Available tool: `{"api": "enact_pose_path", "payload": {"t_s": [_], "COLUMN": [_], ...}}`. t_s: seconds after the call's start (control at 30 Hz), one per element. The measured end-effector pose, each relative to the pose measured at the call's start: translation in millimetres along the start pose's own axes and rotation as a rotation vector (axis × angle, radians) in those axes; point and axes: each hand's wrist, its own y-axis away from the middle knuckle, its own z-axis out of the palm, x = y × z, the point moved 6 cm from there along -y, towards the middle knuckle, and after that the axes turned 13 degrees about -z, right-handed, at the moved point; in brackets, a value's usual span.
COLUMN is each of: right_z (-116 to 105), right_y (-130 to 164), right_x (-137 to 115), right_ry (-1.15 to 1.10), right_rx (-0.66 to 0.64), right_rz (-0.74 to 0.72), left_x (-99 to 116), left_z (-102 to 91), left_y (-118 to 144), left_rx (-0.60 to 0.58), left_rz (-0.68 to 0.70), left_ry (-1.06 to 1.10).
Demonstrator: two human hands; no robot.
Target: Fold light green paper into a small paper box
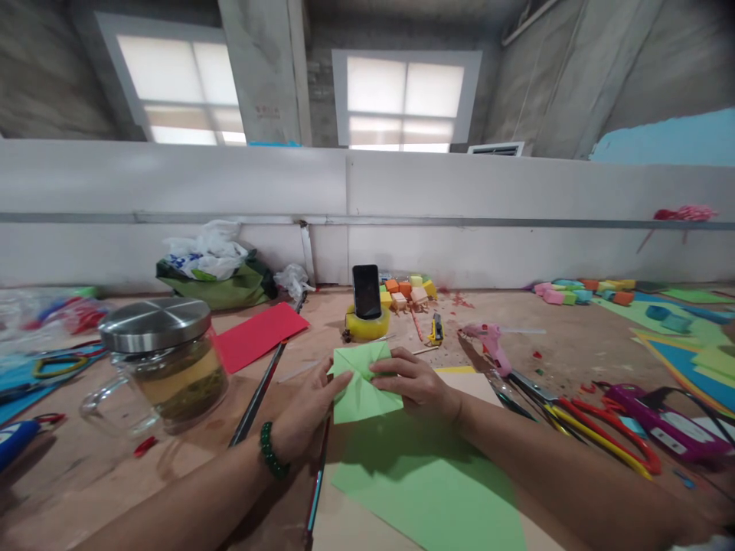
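A creased light green square of origami paper (360,405) is held up between both hands over the table. My left hand (313,405), with a dark green bead bracelet on the wrist, grips its left edge, the thumb lying on the paper's face. On the right side, my right hand (418,383) is closed on the paper, fingers bent over its surface. Folds run toward the middle of the square. Beneath it lies a larger green sheet (436,486) on top of beige sheets (344,528).
A glass mug of tea (172,375) stands left, near a red card (261,334). Ahead, a phone (366,291) leans in a yellow tape roll (367,327) before small folded-paper cubes (405,291). At right lie a pink glue gun (488,340), scissors (609,428) and a purple device (669,421).
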Motion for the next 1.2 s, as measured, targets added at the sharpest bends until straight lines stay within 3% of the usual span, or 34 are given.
{"api": "enact_pose_path", "payload": {"t_s": [0.17, 0.27, 0.37, 0.57, 0.7, 0.9, 1.07, 1.2], "right_z": [-5, -6, -6, -2, -5, 4, 6, 6], "right_y": [8, 9, 9, 7, 7, 9, 12, 16], "right_x": [14, 18, 17, 13, 14, 20, 23, 28], "right_ry": [-0.033, -0.072, -0.107, -0.148, -0.117, -0.333, -0.343, -0.312], "right_rx": [0.075, 0.107, 0.124, 0.107, 0.158, 0.194, 0.217, 0.271], "right_rz": [0.155, 0.235, 0.258, 0.296, 0.36, 0.503, 0.627, 0.73], "left_x": [11, 14, 13, 17, 18, 15, 8, 10], "left_z": [-8.0, -6.5, 0.2, 0.3, -2.3, -3.2, -3.9, -6.2], "left_y": [3, 1, 1, 4, 5, 5, 4, 5], "left_rx": [0.05, 0.033, -0.002, 0.032, 0.061, 0.097, 0.065, 0.12], "left_rz": [0.113, 0.185, 0.208, 0.289, 0.279, 0.22, 0.177, 0.218], "left_ry": [0.01, -0.124, -0.271, -0.329, -0.323, -0.29, -0.187, -0.222]}}
